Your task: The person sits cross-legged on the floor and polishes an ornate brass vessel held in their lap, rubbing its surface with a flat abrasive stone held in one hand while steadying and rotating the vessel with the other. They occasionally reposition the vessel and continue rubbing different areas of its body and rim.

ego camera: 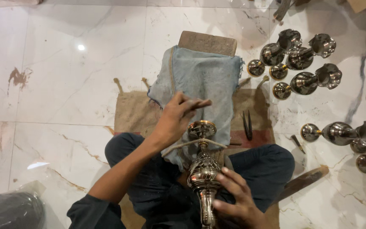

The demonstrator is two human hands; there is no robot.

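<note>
I sit cross-legged on the floor with a shiny metal lamp stand [203,169] lying along my lap, its brass-rimmed top pointing away from me. My right hand [234,195] grips its lower stem and body. My left hand [176,116] is closed around a small dark stick-like tool [200,103] just above the stand's top rim. A thin cord [191,144] crosses the neck of the stand. A blue-grey cloth [204,80] drapes over a brown block [207,42] in front of me.
Several finished shiny metal stands [301,63] lie on the marble floor at right, more at the far right [352,135]. A burlap mat [132,112] lies under me. Dark tweezers [248,124] and a wooden stick [303,180] rest nearby. A dark bag [9,210] sits lower left.
</note>
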